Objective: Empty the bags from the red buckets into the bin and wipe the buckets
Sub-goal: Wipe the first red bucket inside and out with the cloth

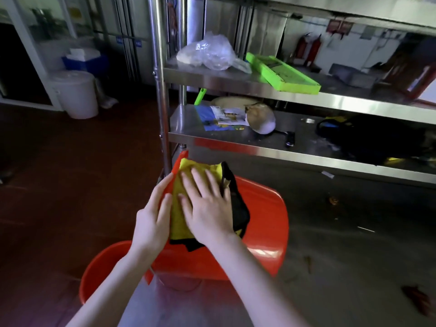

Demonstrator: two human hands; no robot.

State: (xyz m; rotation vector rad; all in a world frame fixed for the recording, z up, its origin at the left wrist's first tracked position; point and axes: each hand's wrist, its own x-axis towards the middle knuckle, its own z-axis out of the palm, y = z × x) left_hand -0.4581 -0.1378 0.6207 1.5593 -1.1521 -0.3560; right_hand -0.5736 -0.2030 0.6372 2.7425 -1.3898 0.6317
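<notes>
A red bucket (262, 223) lies tilted on its side on the steel table in front of me. A yellow and black cloth (179, 218) is spread over its upper side. My right hand (207, 208) presses flat on the cloth with straight fingers. My left hand (153, 218) rests on the bucket's left edge beside the cloth, fingers straight. A second red bucket (99, 272) stands lower at the left, partly hidden by my left forearm.
A steel rack stands behind, its post (160, 90) just beyond the bucket. On its shelves lie a clear plastic bag (207, 53), a green tray (283, 72) and papers (224, 116). A white lidded bin (75, 93) stands on the floor at far left.
</notes>
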